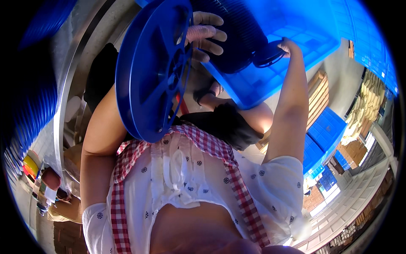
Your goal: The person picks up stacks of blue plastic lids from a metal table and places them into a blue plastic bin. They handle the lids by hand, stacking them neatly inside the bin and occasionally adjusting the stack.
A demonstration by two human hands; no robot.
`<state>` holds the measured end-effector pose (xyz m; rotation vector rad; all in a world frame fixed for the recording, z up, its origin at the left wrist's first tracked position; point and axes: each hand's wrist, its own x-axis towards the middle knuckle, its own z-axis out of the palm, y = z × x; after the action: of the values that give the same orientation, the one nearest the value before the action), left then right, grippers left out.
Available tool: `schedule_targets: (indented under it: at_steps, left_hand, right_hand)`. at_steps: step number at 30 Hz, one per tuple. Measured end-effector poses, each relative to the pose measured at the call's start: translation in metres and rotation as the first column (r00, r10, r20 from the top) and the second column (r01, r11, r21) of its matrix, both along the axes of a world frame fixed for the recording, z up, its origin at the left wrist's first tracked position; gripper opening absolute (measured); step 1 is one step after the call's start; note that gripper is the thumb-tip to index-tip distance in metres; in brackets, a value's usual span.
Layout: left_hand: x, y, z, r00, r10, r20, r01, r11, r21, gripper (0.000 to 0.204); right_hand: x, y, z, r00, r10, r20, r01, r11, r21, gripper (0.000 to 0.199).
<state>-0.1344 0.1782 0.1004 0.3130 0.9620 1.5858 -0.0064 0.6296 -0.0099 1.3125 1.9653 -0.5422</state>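
A large blue plastic reel (146,72) with spoke-like cut-outs stands tilted in front of my chest. My left hand (206,37) supports it; the forearm passes behind the reel and the fingers, in pale covers at the tips, stick out past its right edge, spread apart. My right arm reaches forward to a blue crate (253,91). There my right hand (289,47) grips the rim of a dark round disc (267,56), which looks like another reel. Beside it in the crate lies a row of dark, closely packed discs (241,29).
More blue reels (36,122) are stacked at the left, along a metal-edged table (63,97). Blue crates (323,133), a wooden pallet (318,95) and pale sacks (363,101) stand to the right. Colourful small items (31,165) and a bottle (50,194) lie at lower left.
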Motion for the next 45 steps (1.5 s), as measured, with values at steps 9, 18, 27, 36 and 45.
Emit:
schedule_targets:
  at_steps: [9,18,27,36,45]
  left_hand:
    - [0.003,0.001,0.006,0.995,0.006,-0.103,-0.012,0.998,-0.059,0.049]
    - [-0.003,0.002,-0.002,1.000,0.010,-0.013,-0.010,0.999,-0.043,0.043]
    - [0.011,-0.003,-0.006,0.979,0.091,-0.181,-0.057,0.981,0.184,0.055]
    - [0.014,0.020,-0.053,0.938,0.195,-0.287,-0.292,0.890,-0.349,0.036]
    - [0.025,0.028,-0.041,0.957,0.157,-0.244,-0.227,0.930,-0.289,0.050]
  right_hand:
    - [0.012,-0.026,-0.031,0.922,-0.280,-0.267,0.309,0.948,0.073,0.054]
    - [0.013,-0.047,-0.056,0.997,0.035,-0.062,-0.028,0.994,0.108,0.043]
    - [0.048,-0.033,-0.101,0.918,0.369,-0.146,-0.323,0.909,0.263,0.051]
    - [0.021,-0.269,0.172,0.276,-0.558,-0.783,-0.458,0.639,-0.617,0.075]
    - [0.029,-0.262,0.190,0.376,0.218,-0.901,-0.366,0.928,0.072,0.060]
